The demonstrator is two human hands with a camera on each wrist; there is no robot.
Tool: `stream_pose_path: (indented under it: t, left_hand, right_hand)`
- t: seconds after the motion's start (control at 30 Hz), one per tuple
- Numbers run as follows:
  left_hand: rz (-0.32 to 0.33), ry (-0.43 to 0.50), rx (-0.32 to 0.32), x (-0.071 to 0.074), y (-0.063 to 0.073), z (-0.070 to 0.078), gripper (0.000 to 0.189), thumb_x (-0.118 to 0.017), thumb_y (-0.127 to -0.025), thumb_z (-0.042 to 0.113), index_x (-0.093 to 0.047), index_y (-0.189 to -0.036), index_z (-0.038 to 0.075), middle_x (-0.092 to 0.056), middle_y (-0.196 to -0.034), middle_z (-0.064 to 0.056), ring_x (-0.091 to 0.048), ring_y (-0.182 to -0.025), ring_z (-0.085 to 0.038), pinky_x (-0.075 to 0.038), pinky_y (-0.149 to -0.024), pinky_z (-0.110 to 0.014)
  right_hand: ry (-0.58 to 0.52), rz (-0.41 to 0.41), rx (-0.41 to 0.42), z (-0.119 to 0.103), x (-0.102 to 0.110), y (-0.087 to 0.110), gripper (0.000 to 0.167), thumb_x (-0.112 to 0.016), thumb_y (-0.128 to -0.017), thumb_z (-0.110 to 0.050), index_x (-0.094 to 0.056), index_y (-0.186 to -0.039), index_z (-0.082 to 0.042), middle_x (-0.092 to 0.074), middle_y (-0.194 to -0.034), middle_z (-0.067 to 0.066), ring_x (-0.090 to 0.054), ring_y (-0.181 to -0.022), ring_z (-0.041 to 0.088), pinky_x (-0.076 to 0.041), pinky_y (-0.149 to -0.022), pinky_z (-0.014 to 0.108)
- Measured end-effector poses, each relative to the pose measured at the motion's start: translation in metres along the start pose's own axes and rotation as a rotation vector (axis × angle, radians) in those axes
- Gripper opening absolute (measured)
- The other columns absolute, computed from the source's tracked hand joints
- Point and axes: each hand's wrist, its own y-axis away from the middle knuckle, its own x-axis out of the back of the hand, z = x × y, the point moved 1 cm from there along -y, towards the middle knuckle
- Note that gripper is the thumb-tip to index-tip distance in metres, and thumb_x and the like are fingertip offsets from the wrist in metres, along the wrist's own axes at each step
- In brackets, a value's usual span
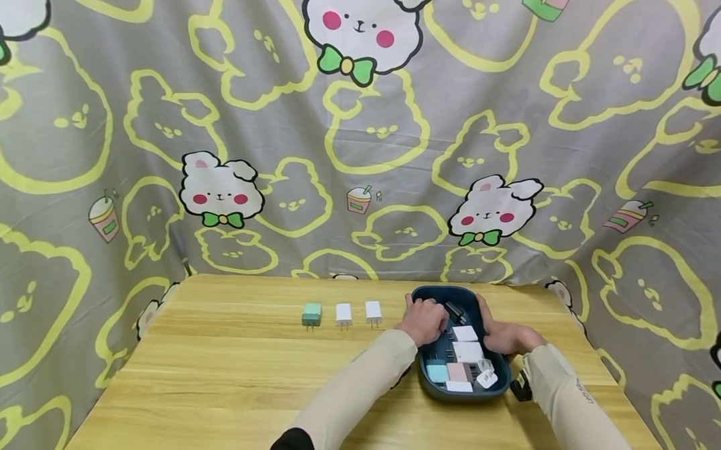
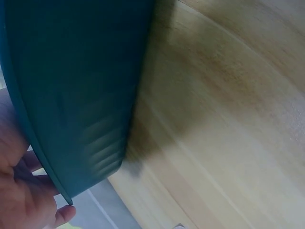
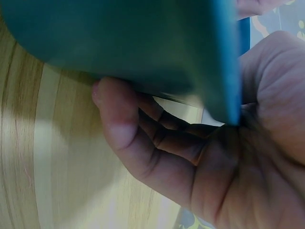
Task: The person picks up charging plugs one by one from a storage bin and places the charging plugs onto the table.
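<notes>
A dark blue plastic box (image 1: 465,396) stands at the right of the wooden table with several phone charger plugs in it. My left hand (image 1: 424,321) reaches over its left rim, most fingers curled inside and one finger outside the rim; I cannot tell whether these fingers pinch anything. Close to them lies a black plug (image 1: 455,313). My right hand (image 1: 503,333) grips the right wall; in the right wrist view its fingers (image 3: 121,114) curl round the outside. White chargers (image 1: 467,351), a pink one (image 1: 457,372) and a light blue one (image 1: 437,373) lie towards the near end.
Left of the box, a green charger (image 1: 312,314) and two white chargers, one in the middle (image 1: 343,314) and one on the right (image 1: 373,311), lie in a row, prongs towards me. A patterned grey cloth (image 1: 388,177) hangs behind and beside the table (image 1: 222,385).
</notes>
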Motion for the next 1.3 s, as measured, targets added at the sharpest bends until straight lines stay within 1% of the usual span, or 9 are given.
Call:
stream_pose_path:
  t: [0.33,0.53,0.67,0.8,0.9,0.97,1.1,1.17,1.3]
  left_hand:
    - [0.035,0.041,-0.042,0.004,0.003,-0.003,0.021,-0.072,-0.092,0.016,-0.073,-0.076,0.030,-0.065,-0.091,0.009,-0.051,-0.083,-0.017,-0.037,-0.099,-0.052]
    - [0.075,0.099,-0.063,0.010,0.006,-0.009,0.018,-0.072,-0.091,0.012,-0.075,-0.083,0.028,-0.070,-0.093,0.011,-0.053,-0.093,-0.017,-0.030,-0.088,-0.042]
    - [0.085,0.130,-0.057,0.015,0.008,-0.012,0.015,-0.075,-0.090,0.013,-0.072,-0.088,0.028,-0.070,-0.094,0.012,-0.055,-0.099,-0.016,-0.031,-0.089,-0.040]
    - [0.084,0.187,-0.056,0.020,0.012,-0.016,0.018,-0.074,-0.090,0.011,-0.066,-0.094,0.026,-0.071,-0.099,0.008,-0.054,-0.101,-0.018,-0.031,-0.091,-0.041]
    - [0.089,0.237,-0.079,0.022,0.013,-0.018,0.021,-0.074,-0.090,0.007,-0.063,-0.097,0.024,-0.071,-0.108,0.005,-0.051,-0.104,-0.020,-0.030,-0.090,-0.039]
    - [0.100,0.259,-0.099,0.023,0.015,-0.019,0.022,-0.073,-0.089,0.005,-0.062,-0.097,0.023,-0.069,-0.114,0.004,-0.051,-0.108,-0.021,-0.030,-0.089,-0.037]
    - [0.123,0.313,-0.127,0.027,0.017,-0.023,0.023,-0.071,-0.089,0.001,-0.062,-0.097,0.021,-0.068,-0.114,0.003,-0.052,-0.114,-0.023,-0.031,-0.092,-0.039]
    - [0.134,0.331,-0.132,0.029,0.018,-0.024,0.023,-0.070,-0.089,0.000,-0.063,-0.097,0.021,-0.067,-0.111,0.003,-0.053,-0.117,-0.024,-0.031,-0.094,-0.040]
    - [0.144,0.346,-0.135,0.033,0.020,-0.028,0.023,-0.068,-0.089,0.000,-0.063,-0.095,0.021,-0.067,-0.117,0.004,-0.053,-0.122,-0.025,-0.033,-0.094,-0.039]
  right_hand:
    - [0.002,0.002,0.013,0.002,0.001,-0.001,0.100,-0.043,-0.092,0.003,0.031,-0.156,-0.019,-0.023,-0.146,0.037,-0.040,-0.052,0.020,-0.041,-0.048,0.033]
    - [-0.015,0.005,0.011,0.004,0.000,-0.001,0.101,-0.043,-0.091,0.004,0.031,-0.156,-0.020,-0.017,-0.150,0.036,-0.046,-0.055,0.023,-0.041,-0.048,0.034]
    - [-0.026,0.000,0.007,0.006,0.000,-0.002,0.101,-0.043,-0.091,0.004,0.031,-0.156,-0.021,-0.014,-0.153,0.035,-0.052,-0.061,0.026,-0.042,-0.048,0.034]
    - [-0.032,-0.005,0.019,0.005,0.000,-0.003,0.101,-0.042,-0.091,0.004,0.031,-0.156,-0.020,-0.014,-0.151,0.035,-0.047,-0.057,0.024,-0.042,-0.047,0.034]
    - [-0.031,-0.005,0.013,0.004,0.000,-0.003,0.100,-0.042,-0.091,0.004,0.031,-0.156,-0.020,-0.015,-0.150,0.035,-0.043,-0.054,0.022,-0.041,-0.048,0.034]
    - [-0.028,-0.007,0.007,0.005,0.000,-0.004,0.101,-0.042,-0.091,0.004,0.031,-0.156,-0.021,-0.015,-0.150,0.035,-0.042,-0.054,0.022,-0.041,-0.048,0.034]
    - [-0.023,-0.009,0.003,0.004,-0.001,-0.005,0.101,-0.041,-0.091,0.004,0.032,-0.156,-0.020,-0.015,-0.150,0.035,-0.041,-0.054,0.021,-0.040,-0.049,0.034]
    - [-0.019,-0.010,0.005,0.004,-0.001,-0.004,0.101,-0.041,-0.091,0.004,0.032,-0.156,-0.020,-0.015,-0.150,0.035,-0.041,-0.054,0.021,-0.040,-0.048,0.034]
    - [-0.018,-0.005,0.004,0.003,0.000,-0.003,0.101,-0.042,-0.091,0.004,0.031,-0.156,-0.020,-0.014,-0.151,0.035,-0.041,-0.054,0.022,-0.040,-0.048,0.034]
